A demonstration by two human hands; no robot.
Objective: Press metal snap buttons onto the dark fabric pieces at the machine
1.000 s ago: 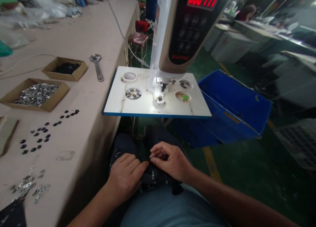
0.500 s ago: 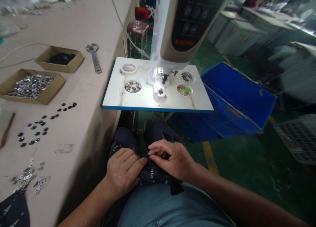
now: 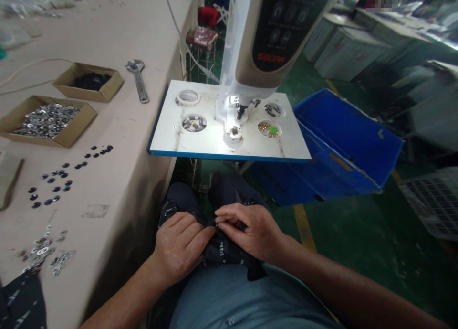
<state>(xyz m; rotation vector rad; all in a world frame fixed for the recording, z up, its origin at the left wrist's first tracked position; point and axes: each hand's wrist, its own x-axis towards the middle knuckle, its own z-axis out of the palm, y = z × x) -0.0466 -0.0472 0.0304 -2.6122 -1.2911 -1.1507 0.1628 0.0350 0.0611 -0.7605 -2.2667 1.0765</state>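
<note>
Two bare hands meet over the lap, just in front of the white rectangular machine plate with blue edges (image 3: 164,140), our landmark. Our left hand (image 3: 182,248) lies palm down with its fingers curled over the navy cloth with small white print (image 3: 221,255), its thumb side gripping the fabric. Our right hand (image 3: 252,233) brings thumb and forefinger together on a small shiny metal piece (image 3: 216,225) at the cloth, too small for us to tell its shape. To work this well, we judge, we should hold the fabric flat and taut with the left fingers, pinch the piece by its rim, and press squarely so no fold gets caught beneath; soft cloth slips and puckers easily. More light would help, since the lamp falls on the plate and the lap is dim. Left of the plate, the beige counter (image 3: 118,128) carries loose black domed discs (image 3: 56,189) and a cardboard box of silver metal rings (image 3: 80,131). Right of the plate sits an open blue plastic bin (image 3: 343,121).
</note>
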